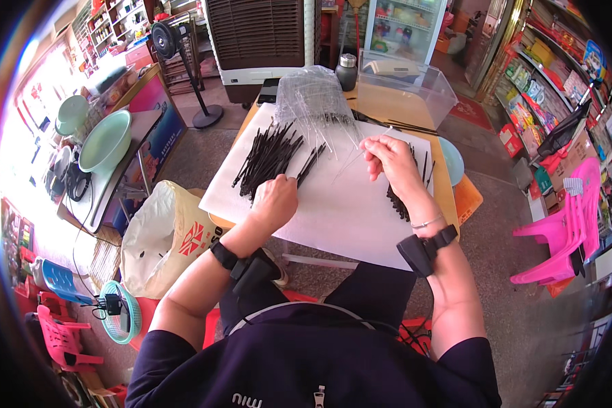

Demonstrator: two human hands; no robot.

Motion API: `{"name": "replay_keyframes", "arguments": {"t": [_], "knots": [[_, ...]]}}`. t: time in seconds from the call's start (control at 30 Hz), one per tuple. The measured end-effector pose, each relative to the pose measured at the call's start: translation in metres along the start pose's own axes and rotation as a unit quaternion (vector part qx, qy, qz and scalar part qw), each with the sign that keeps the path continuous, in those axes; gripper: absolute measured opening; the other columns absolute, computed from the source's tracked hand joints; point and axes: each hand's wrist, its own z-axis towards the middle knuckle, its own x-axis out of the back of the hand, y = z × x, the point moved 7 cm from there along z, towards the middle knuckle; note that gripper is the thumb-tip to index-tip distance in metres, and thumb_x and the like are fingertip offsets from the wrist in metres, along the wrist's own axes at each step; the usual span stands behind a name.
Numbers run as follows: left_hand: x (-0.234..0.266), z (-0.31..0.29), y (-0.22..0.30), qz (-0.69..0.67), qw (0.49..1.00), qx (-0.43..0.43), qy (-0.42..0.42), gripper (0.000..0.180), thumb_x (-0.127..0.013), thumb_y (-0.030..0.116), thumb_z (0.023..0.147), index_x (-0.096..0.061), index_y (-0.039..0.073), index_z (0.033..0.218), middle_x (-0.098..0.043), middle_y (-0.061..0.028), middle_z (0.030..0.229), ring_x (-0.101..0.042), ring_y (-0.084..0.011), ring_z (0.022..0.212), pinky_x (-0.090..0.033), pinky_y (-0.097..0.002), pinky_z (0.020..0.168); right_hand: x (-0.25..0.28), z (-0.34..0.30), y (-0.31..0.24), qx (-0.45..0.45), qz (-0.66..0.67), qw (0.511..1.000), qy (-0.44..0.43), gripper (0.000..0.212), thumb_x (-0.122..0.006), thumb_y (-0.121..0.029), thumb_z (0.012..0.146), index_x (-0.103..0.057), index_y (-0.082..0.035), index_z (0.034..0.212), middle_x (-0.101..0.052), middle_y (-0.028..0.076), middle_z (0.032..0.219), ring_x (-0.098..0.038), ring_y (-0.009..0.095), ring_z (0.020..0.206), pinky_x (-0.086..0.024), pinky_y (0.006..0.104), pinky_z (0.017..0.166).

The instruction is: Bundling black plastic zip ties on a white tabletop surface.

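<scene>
A pile of thin black sticks (265,160) lies on the left of a white sheet (347,217). My left hand (275,202) is closed at the pile's near end, its fingertips at the lower ends of a small separate bunch of black sticks (311,165); whether it grips any is hidden. My right hand (391,162) is raised over the sheet, pinching a thin whitish strand. More black sticks (396,202) lie partly under my right forearm. At the far side sits a clear plastic bag (309,92) with thin pale strands sticking out toward me.
Behind the bag stand a dark bottle (347,71), a phone-like black slab (268,90) and a clear plastic box (408,85) on the wooden table (445,194). A large cream bag (156,238) stands on the floor at left. Pink chairs (568,228) are at right.
</scene>
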Motion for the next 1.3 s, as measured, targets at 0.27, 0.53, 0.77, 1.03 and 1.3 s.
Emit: {"name": "replay_keyframes", "arguments": {"t": [0.27,0.53,0.77,1.03,1.3], "knots": [[0.027,0.014,-0.014,-0.004,0.993,0.050,0.109,0.018,-0.052,0.010,0.079,-0.065,0.003,0.089,-0.062,-0.0186,0.086,-0.062,-0.0372,0.080,-0.049,-0.0459,0.075,-0.006,0.034,0.075,-0.073,-0.077,0.994,0.038,0.016,-0.056,-0.015,0.090,-0.060,0.000,0.093,-0.060,0.006,0.077,-0.058,0.013,0.058,-0.051,0.0273,0.049],[0.033,0.015,-0.036,0.025,0.992,0.068,0.102,0.017,-0.050,0.013,0.088,-0.062,0.003,0.095,-0.064,-0.0175,0.088,-0.062,-0.0387,0.080,-0.048,-0.0463,0.073,-0.018,0.035,0.084,-0.132,-0.127,0.983,0.015,0.013,-0.053,-0.013,0.090,-0.057,-0.001,0.092,-0.058,0.005,0.071,-0.055,0.011,0.051,-0.046,0.0259,0.042],[0.072,0.007,-0.047,0.073,0.972,0.016,0.221,0.011,-0.054,0.012,0.088,-0.062,0.007,0.095,-0.065,-0.0112,0.087,-0.059,-0.0292,0.090,-0.048,-0.0410,0.076,-0.031,0.030,0.090,-0.118,-0.094,0.989,-0.014,0.013,-0.054,-0.014,0.089,-0.058,-0.002,0.092,-0.057,0.002,0.068,-0.050,0.006,0.049,-0.038,0.0212,0.039],[0.087,-0.006,-0.060,-0.070,0.934,0.017,0.351,0.012,-0.053,0.010,0.092,-0.060,0.003,0.099,-0.061,-0.0109,0.077,-0.060,-0.0219,0.066,-0.047,-0.0326,0.062,-0.019,0.026,0.089,-0.055,0.110,0.992,-0.016,0.012,-0.055,-0.014,0.090,-0.059,-0.003,0.094,-0.059,0.004,0.073,-0.053,0.007,0.052,-0.042,0.0218,0.042],[0.023,-0.001,0.002,-0.306,0.919,-0.074,0.238,0.011,-0.056,0.001,0.088,-0.061,0.001,0.097,-0.059,-0.0077,0.081,-0.059,-0.0117,0.065,-0.047,-0.0251,0.057,-0.040,0.018,0.068,-0.017,0.232,0.968,-0.093,0.012,-0.051,-0.012,0.093,-0.058,-0.004,0.097,-0.066,0.014,0.097,-0.062,0.014,0.063,-0.051,0.0256,0.053]]}}
